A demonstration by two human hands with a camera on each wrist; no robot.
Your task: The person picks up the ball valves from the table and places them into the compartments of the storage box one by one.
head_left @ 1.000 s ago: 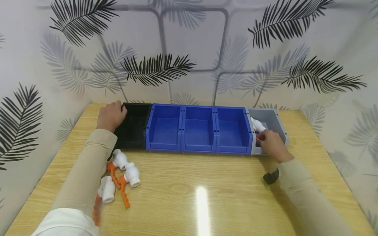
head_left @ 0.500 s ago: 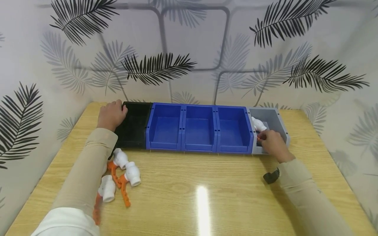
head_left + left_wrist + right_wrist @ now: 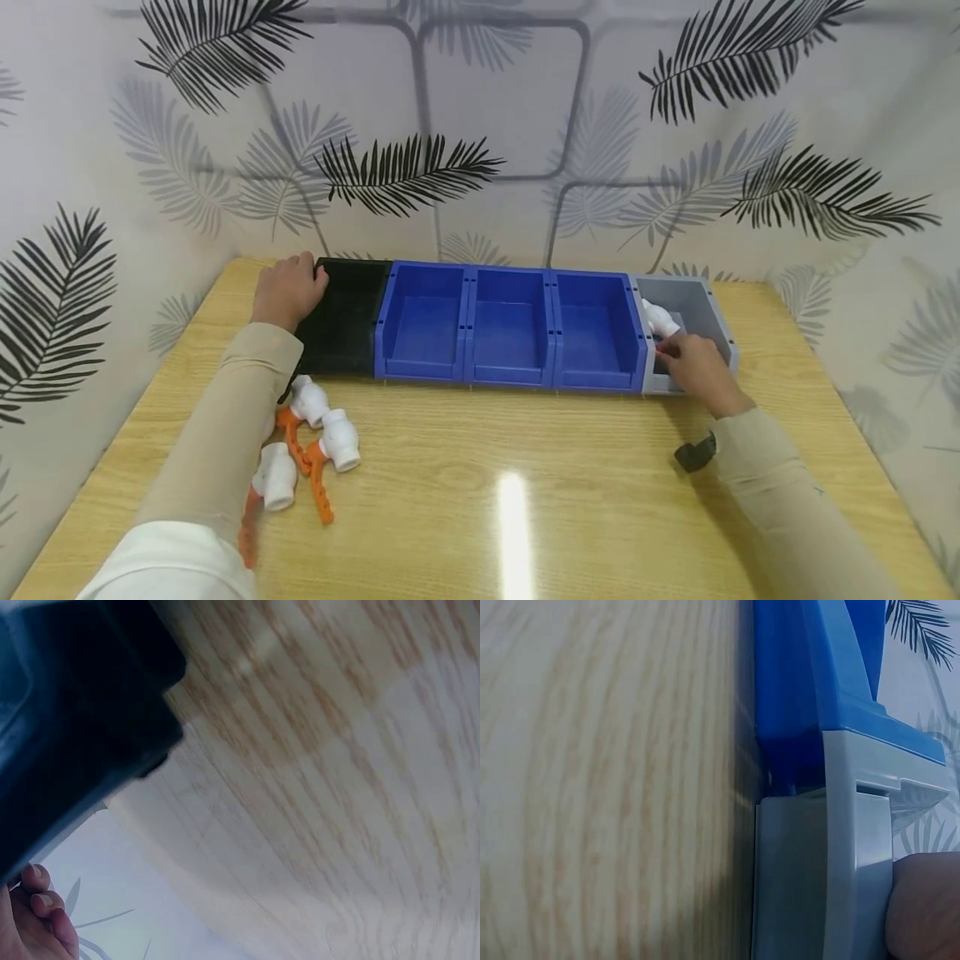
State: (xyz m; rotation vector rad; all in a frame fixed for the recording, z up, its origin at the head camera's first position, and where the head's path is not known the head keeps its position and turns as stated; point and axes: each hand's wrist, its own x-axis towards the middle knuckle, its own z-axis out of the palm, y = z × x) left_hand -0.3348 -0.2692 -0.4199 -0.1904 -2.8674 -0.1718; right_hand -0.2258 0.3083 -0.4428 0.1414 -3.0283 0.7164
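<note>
My right hand [image 3: 701, 372] reaches over the front of the grey bin [image 3: 722, 312] and pinches the orange-red handle of a white plastic ball valve [image 3: 659, 318]. The valve's body lies inside the bin, and my fingers cover most of the handle. At the row's other end, my left hand [image 3: 288, 292] grips the left wall of the black bin [image 3: 339, 365]. Its curled fingers [image 3: 45, 904] show outside that wall in the left wrist view. Several more white ball valves [image 3: 340, 439] with orange handles lie on the table near my left forearm, which partly hides them.
Three blue bins [image 3: 512, 375] stand in line between the black and grey ones. The row sits near the back of the wooden table [image 3: 600, 492], before a leaf-patterned backdrop [image 3: 495, 100]. A black device [image 3: 696, 454] hangs at my right wrist.
The whole head view has shifted slightly to the right. Both hands keep their places at the bins, and the valves on the table lie as before.
</note>
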